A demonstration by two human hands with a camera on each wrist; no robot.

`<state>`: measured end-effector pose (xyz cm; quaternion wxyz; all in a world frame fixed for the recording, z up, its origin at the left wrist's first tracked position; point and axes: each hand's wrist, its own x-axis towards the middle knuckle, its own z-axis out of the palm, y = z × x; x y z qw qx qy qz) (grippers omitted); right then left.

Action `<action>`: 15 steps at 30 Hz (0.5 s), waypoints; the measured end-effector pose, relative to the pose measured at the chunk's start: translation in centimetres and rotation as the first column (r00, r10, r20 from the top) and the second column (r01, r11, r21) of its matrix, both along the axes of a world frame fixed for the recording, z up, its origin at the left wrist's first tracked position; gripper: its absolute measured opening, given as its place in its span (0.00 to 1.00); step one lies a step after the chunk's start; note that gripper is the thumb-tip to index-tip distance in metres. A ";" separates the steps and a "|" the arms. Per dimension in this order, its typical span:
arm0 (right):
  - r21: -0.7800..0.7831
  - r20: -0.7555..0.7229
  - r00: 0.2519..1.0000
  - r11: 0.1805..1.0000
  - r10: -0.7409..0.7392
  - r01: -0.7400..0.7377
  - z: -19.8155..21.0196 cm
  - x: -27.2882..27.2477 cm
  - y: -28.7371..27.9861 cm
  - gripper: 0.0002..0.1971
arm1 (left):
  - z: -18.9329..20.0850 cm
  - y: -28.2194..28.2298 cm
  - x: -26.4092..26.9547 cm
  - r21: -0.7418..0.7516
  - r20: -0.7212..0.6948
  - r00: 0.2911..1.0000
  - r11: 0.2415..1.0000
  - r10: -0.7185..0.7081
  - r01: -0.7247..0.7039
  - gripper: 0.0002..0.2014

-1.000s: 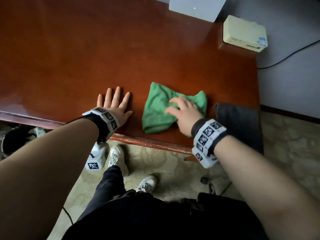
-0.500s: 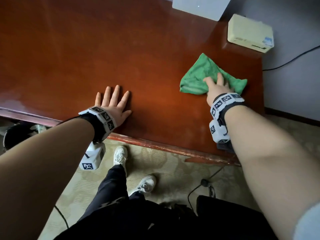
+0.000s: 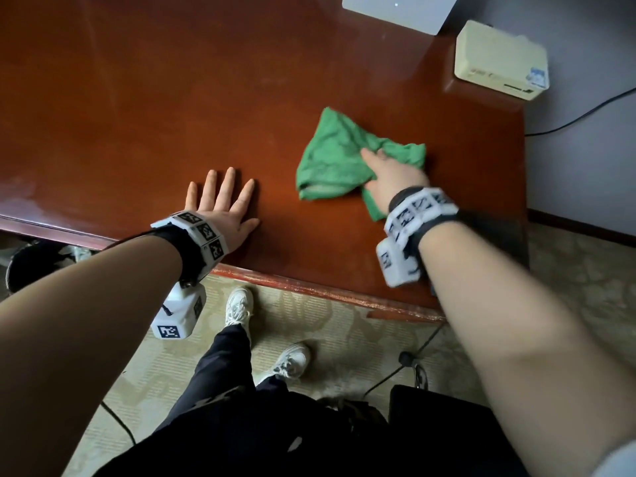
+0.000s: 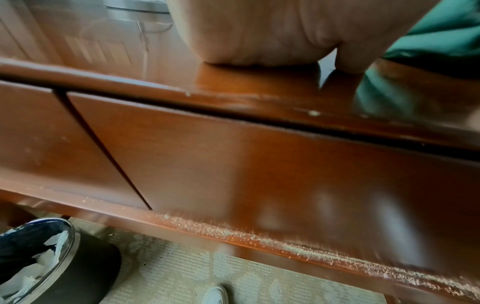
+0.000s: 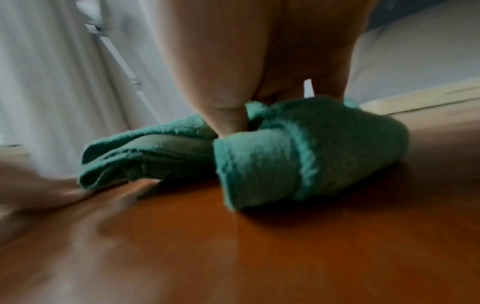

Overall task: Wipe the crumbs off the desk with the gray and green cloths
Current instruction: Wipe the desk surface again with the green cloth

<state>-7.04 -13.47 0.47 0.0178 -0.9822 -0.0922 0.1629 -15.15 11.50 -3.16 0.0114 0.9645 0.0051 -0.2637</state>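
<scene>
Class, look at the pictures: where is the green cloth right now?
In the head view, the green cloth lies bunched on the desk, right of centre, under the right hand and to the right of the flat left hand.

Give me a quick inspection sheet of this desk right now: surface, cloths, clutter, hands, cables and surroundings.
Surface: desk glossy; crumbs on its lower front ledge.
Job's things: green cloth bunched on the desk; dark cloth, seemingly the gray one, at the right edge.
Clutter: cream box, white device.
Hands: left hand flat on the desk; right hand presses the green cloth.
Cables: black cable by the wall.
Surroundings: bin, carpet.
</scene>
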 end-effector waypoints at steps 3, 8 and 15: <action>0.004 -0.054 0.990 0.992 0.129 -0.129 0.4 -6.4 1.7 0.30 | 0.1 0.0 0.0 0.007 0.007 1.000 1.000 -0.001 0.001 0.31; -0.067 -0.162 0.954 0.962 0.252 -0.266 3.4 -10.1 1.3 0.25 | -0.2 0.2 -0.1 -0.003 0.018 1.000 1.000 -0.004 0.004 0.31; -0.036 0.046 0.996 0.996 -0.080 0.082 0.9 -2.6 1.6 0.21 | -0.3 0.1 -0.5 -0.029 0.078 0.997 0.999 0.020 -0.017 0.31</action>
